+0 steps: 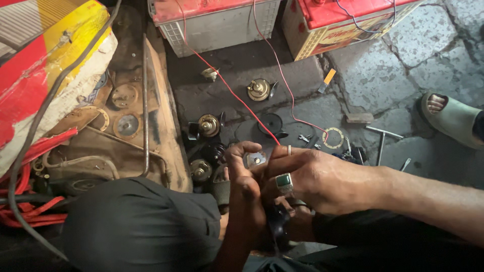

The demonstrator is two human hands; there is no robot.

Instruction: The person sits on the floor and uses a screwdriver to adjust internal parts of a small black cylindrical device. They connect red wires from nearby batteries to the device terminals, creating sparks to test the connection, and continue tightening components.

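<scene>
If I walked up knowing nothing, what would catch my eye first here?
Most likely the two hands at the centre: the left hand and the right hand, which wears a green-stoned ring, pinch a small metal part between them. A thin red wire runs from there up to the red-topped batteries at the top edge. Round brass-coloured horn parts lie scattered on the stone floor.

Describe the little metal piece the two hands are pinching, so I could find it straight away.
Start at the two red-topped batteries at the top and follow the red wire down to the hands. Between the left hand and right hand sits a small silvery plate with a central stud, unlike the round brass-coloured horns lying on the ground.
</scene>
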